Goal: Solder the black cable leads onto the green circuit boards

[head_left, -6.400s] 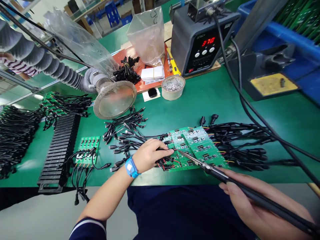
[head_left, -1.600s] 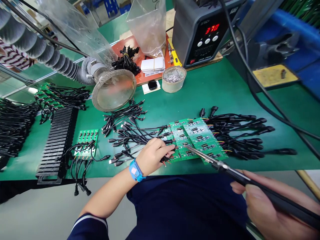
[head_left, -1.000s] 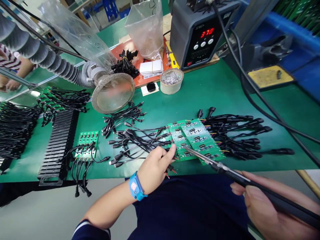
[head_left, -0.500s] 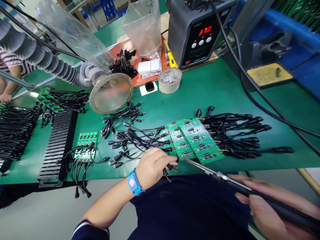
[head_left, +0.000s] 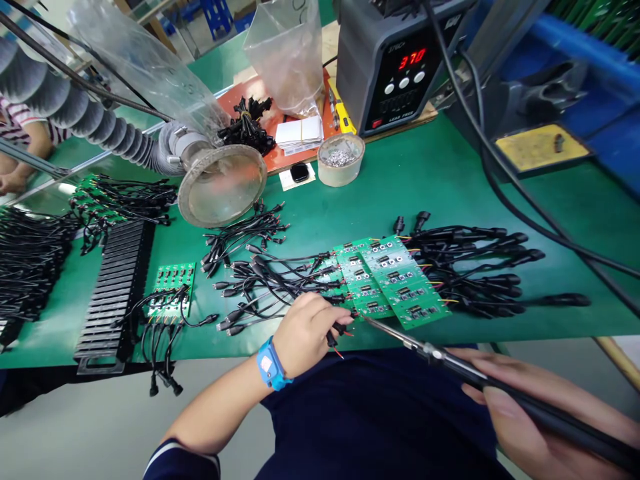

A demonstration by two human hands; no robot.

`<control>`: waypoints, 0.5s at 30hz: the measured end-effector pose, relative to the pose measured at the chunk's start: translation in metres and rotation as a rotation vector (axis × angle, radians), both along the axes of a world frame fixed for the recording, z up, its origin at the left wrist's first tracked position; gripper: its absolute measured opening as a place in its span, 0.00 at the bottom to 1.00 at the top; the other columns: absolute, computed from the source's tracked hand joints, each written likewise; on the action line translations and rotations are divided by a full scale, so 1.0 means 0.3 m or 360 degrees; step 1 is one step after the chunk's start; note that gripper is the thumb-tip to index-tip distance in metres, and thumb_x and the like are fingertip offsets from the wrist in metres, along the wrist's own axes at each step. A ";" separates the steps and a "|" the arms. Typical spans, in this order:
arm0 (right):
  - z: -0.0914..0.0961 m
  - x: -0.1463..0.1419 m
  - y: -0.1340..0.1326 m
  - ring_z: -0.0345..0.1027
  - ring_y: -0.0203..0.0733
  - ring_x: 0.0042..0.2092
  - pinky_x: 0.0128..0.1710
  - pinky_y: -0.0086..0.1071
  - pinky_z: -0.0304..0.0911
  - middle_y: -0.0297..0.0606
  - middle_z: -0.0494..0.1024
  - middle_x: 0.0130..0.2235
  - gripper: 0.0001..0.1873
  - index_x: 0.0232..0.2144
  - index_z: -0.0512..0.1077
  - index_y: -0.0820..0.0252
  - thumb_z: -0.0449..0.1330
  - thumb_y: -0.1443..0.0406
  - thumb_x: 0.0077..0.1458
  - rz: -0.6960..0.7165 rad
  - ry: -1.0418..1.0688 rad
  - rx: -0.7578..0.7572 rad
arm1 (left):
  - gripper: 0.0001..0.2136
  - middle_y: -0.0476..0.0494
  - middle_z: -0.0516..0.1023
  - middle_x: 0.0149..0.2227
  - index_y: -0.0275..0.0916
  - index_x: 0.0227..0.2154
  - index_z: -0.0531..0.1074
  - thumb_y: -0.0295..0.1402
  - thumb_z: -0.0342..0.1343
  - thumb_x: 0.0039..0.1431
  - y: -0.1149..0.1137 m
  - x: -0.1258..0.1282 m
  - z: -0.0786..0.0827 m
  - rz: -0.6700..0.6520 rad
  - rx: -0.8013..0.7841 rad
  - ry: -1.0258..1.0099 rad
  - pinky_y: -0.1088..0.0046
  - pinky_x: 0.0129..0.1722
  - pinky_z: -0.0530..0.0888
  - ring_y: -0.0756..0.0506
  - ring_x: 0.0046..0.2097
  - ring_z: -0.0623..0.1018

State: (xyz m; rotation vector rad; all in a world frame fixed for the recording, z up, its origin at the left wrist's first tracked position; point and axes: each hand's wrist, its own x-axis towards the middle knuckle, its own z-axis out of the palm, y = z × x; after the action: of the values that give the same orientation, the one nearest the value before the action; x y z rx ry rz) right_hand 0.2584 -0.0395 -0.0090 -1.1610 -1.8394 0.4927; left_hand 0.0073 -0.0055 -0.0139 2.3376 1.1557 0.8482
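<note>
My left hand (head_left: 311, 331), with a blue band round its wrist, pinches black cables (head_left: 332, 339) whose bare red wire ends stick out. One cable end meets the near left edge of a green circuit board (head_left: 369, 291). A second circuit board (head_left: 406, 288) overlaps it on the right. In my right hand (head_left: 520, 400) is a soldering iron (head_left: 450, 360), its fingers closed round the black handle. The iron's tip points left and lies at or very near that cable end; exact contact is too small to tell. Black cables (head_left: 270, 280) fan out left of the boards.
Connector cables (head_left: 480, 267) spread right of the boards. Behind stand a soldering station (head_left: 400, 73) reading 370, a round tub (head_left: 341, 167) and a fume extractor hood (head_left: 223, 187). At left lie a slotted black rack (head_left: 113, 293) and another board (head_left: 173, 287). The iron's cord (head_left: 530, 193) crosses the right side.
The soldering iron and my right hand have shifted slightly left, bringing the tip closer to the cable end. My left hand has barely moved and keeps its pinch.
</note>
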 end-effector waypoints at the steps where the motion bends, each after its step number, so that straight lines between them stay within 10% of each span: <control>1: 0.005 -0.002 0.003 0.72 0.41 0.29 0.29 0.29 0.72 0.37 0.76 0.32 0.10 0.37 0.69 0.54 0.55 0.68 0.50 0.0003 -0.0017 0.0016 | 0.09 0.44 0.75 0.30 0.35 0.38 0.68 0.21 0.47 0.58 0.000 0.001 0.000 0.0004 0.0002 -0.0005 0.71 0.33 0.68 0.48 0.31 0.69; 15: -0.013 0.022 0.001 0.72 0.41 0.33 0.32 0.30 0.73 0.37 0.76 0.35 0.13 0.39 0.69 0.55 0.55 0.69 0.49 0.0157 0.0015 -0.0014 | 0.09 0.44 0.75 0.31 0.34 0.39 0.67 0.20 0.47 0.57 0.005 0.003 0.000 -0.0021 -0.0012 -0.0062 0.71 0.32 0.67 0.48 0.32 0.69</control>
State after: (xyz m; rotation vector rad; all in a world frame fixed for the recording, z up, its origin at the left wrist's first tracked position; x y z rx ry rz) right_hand 0.2651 -0.0392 -0.0130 -1.0759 -1.8944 0.5616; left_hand 0.0081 -0.0040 -0.0138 2.3099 1.1249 0.8792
